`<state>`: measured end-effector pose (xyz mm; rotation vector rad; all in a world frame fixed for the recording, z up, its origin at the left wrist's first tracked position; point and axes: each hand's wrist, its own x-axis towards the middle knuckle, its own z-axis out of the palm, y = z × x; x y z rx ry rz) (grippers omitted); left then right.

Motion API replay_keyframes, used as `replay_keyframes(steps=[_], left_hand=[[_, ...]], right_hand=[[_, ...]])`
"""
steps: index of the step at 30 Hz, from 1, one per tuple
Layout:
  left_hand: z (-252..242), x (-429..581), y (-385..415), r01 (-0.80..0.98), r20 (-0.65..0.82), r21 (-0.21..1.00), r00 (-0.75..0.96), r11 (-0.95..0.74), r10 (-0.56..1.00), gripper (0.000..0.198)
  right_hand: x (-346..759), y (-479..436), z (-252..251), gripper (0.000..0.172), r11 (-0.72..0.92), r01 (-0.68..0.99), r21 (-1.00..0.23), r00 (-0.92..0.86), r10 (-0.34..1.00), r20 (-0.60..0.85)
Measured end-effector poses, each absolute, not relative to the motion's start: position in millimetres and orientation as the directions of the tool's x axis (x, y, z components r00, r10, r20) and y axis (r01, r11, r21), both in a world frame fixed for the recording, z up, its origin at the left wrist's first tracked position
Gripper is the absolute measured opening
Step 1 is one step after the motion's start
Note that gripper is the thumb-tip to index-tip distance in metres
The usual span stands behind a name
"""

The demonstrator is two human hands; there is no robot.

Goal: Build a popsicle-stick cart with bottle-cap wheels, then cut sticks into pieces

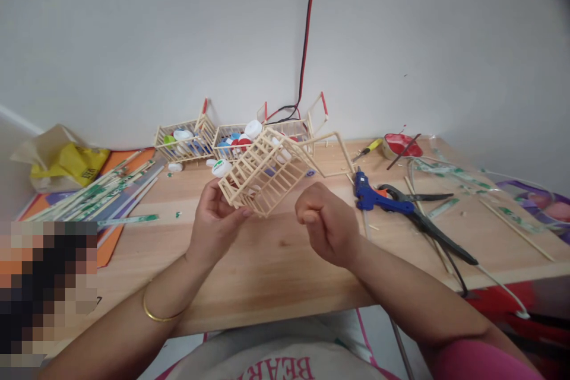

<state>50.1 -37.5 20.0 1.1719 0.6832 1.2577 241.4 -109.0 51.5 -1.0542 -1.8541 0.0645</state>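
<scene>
My left hand (217, 222) grips a small cart-shaped basket built of thin wooden sticks (267, 171), held tilted above the wooden table (276, 255). Its stick handle (335, 145) points to the right. My right hand (325, 222) hovers just right of the basket, fingers curled into a loose fist with nothing visible in it. A white bottle cap (221, 167) lies just behind the held basket, near my left fingers.
Three more stick baskets (184, 139) holding coloured bottle caps stand at the back by the wall. A blue glue gun (378, 197) and black scissors (427, 222) lie to the right. Wrapped chopsticks (98, 193) and a yellow bag (73, 163) are on the left. A red tape roll (401, 145) sits at the back right.
</scene>
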Motion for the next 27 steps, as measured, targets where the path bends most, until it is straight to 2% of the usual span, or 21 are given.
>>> replay_keyframes(steps=[2,4,7,10,14,20,23,27], left_hand=[[18,52,-39,-0.34,0.225,0.93,0.234,-0.137,0.946,0.054],[15,53,-40,-0.334,0.25,0.929,0.251,-0.158,0.935,0.059],[11,54,-43,-0.343,0.269,0.925,0.288,-0.163,0.919,0.061],[9,54,-46,-0.312,0.297,0.929,0.302,-0.2,0.906,0.064],[8,55,-51,-0.248,0.352,0.927,0.311,-0.282,0.883,0.069],[3,56,-56,-0.236,0.379,0.922,0.382,-0.307,0.843,0.071],[5,55,-53,-0.247,0.367,0.924,0.362,-0.291,0.857,0.069],[9,54,-44,-0.283,0.301,0.934,0.305,-0.216,0.903,0.062]], right_hand=[[240,-103,50,0.02,0.624,0.696,-0.357,-0.238,0.669,0.704],[237,-99,49,0.015,0.595,0.74,-0.312,-0.27,0.689,0.673],[234,-96,45,0.012,0.54,0.781,-0.315,-0.264,0.742,0.616],[231,-94,41,0.01,0.552,0.781,-0.291,-0.3,0.741,0.6],[229,-89,35,0.023,0.574,0.773,-0.269,-0.367,0.752,0.548],[224,-81,37,0.024,0.589,0.778,-0.217,-0.446,0.762,0.469],[224,-83,38,0.023,0.57,0.793,-0.217,-0.423,0.77,0.478],[226,-90,43,0.011,0.553,0.787,-0.274,-0.344,0.762,0.549]])
